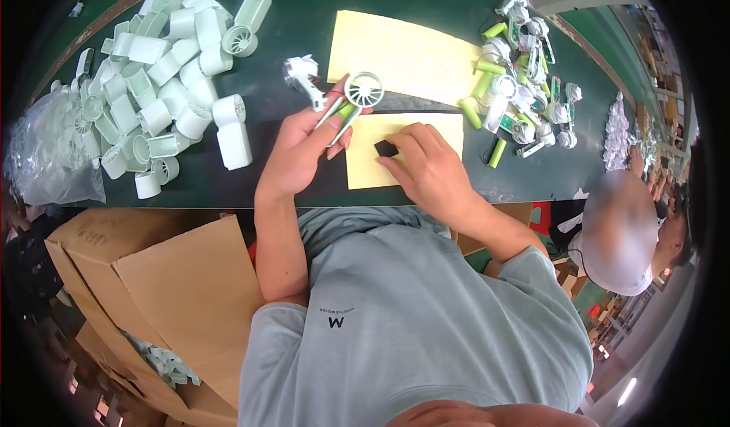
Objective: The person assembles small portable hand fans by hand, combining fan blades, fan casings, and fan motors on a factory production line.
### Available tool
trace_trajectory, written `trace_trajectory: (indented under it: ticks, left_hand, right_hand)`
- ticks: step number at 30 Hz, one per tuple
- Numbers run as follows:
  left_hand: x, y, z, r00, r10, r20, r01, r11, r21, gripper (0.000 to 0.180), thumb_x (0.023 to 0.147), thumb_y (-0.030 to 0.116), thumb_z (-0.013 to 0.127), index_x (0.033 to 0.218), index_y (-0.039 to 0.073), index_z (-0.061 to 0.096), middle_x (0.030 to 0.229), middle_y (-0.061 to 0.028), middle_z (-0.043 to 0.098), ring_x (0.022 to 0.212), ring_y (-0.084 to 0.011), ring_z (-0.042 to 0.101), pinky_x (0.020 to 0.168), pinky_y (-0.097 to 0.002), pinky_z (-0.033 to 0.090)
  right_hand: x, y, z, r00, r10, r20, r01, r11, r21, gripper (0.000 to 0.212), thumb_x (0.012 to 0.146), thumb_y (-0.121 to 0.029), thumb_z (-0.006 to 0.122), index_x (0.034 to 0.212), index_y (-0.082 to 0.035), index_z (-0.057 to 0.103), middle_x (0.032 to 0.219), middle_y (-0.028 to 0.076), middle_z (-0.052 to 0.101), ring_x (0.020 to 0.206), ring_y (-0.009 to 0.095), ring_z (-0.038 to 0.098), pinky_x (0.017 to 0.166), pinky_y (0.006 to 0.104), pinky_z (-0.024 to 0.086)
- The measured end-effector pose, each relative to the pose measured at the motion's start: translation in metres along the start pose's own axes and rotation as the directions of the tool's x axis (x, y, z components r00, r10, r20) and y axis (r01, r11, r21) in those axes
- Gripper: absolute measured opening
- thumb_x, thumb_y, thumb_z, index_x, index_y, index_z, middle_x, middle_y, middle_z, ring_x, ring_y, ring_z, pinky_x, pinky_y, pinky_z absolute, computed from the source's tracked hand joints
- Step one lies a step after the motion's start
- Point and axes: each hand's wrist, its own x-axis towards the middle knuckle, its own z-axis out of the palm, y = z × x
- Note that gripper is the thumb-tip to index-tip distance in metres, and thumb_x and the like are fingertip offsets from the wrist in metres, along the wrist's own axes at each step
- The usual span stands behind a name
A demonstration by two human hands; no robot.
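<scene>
My left hand [294, 152] is closed round a pale green fan housing [365, 90] with a round spoked end. A green cylindrical battery [346, 112] shows inside its open body. Beside it, a white motor part [302, 69] sticks out to the left, with thin wires near it. Between the thumb and fingers of my right hand [433, 165] is a small black piece [385, 149], apparently a foam pad. That hand is over the nearer yellow sheet [365, 170], to the right of the housing. The lower part of the housing is hidden by my left fingers.
A heap of pale green housings [163, 69] covers the table's left, beside a clear plastic bag [53, 153]. Another yellow sheet [403, 54] lies farther back. Motor assemblies with green batteries [525, 85] are piled right. A cardboard box [182, 290] stands below the front edge; another person [620, 233] sits right.
</scene>
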Motion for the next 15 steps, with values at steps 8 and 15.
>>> trace_trajectory:
  ticks: [8, 15]
  left_hand:
    - [-0.001, 0.004, 0.003, 0.997, -0.067, -0.029, 0.070, 0.990, 0.125, 0.028, 0.096, 0.006, 0.046, 0.118, -0.007, 0.060, 0.080, -0.0030, 0.056, 0.065, -0.0072, 0.046, 0.060, -0.0227, 0.038]
    - [0.001, -0.002, -0.007, 0.994, -0.010, 0.105, 0.007, 1.000, 0.025, 0.039, 0.087, 0.006, 0.041, 0.120, -0.009, 0.053, 0.095, -0.0068, 0.056, 0.074, -0.0121, 0.047, 0.064, -0.0256, 0.038]
  right_hand:
    - [0.057, 0.003, -0.045, 0.940, -0.330, -0.092, 0.342, 0.899, 0.273, 0.021, 0.076, 0.000, 0.079, 0.095, 0.001, 0.072, 0.088, 0.011, 0.067, 0.078, 0.025, 0.065, 0.065, 0.0339, 0.053]
    - [0.085, 0.005, -0.029, 0.870, -0.487, 0.075, 0.464, 0.861, 0.208, 0.014, 0.076, -0.001, 0.077, 0.088, 0.002, 0.070, 0.092, 0.013, 0.068, 0.089, 0.030, 0.069, 0.074, 0.0388, 0.057]
